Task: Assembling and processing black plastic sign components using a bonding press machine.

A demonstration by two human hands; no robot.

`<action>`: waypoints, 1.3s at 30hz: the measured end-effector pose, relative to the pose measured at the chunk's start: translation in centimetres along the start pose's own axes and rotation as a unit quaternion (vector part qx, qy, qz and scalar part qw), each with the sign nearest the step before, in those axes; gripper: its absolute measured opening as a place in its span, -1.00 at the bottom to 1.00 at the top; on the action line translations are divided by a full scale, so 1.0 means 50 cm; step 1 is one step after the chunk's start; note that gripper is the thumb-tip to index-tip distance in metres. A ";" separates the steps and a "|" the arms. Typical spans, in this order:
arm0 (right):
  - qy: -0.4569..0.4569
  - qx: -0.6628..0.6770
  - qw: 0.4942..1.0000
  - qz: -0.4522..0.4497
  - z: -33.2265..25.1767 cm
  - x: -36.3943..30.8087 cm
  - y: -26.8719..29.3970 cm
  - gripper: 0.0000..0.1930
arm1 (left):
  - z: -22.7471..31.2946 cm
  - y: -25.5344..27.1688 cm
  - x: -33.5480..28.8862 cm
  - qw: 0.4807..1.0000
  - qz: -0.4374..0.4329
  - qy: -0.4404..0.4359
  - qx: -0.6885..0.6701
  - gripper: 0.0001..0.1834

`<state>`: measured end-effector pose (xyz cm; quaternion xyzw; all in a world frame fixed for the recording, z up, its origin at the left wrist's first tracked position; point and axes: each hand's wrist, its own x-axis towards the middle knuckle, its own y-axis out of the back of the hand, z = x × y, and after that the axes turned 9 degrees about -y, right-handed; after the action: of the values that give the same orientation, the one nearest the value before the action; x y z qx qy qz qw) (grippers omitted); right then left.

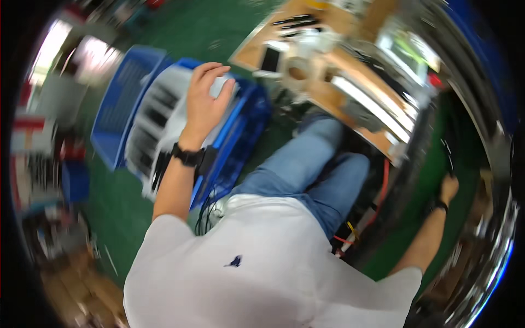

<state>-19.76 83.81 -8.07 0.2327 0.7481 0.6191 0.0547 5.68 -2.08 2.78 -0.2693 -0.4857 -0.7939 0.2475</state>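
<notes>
My left hand hovers over, or rests against, a blue crate on my left; I cannot tell which. Its fingers are bent but apart, with nothing visible between them. White sheets or trays with dark pieces in rows fill the crate's top. Far out on my right, my right hand is closed around a thin dark item with a pale glint, which points away from me. Blur hides what kind of thing it is.
A second blue crate stands left of the first. Ahead, a wooden workbench carries a phone-like device, a tape roll and a bright lamp bar. Black cables hang beside my left hip. Cardboard boxes lie behind left.
</notes>
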 end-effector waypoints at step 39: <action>0.362 0.259 0.883 -0.153 -0.799 -0.380 0.335 -0.63 | -0.524 0.202 -0.068 0.876 -0.442 -0.022 0.194 -0.62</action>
<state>-13.04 42.01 13.05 -0.1187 0.8759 0.4284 -0.1878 9.89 -29.44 -3.08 0.0094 -0.7034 -0.7047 -0.0928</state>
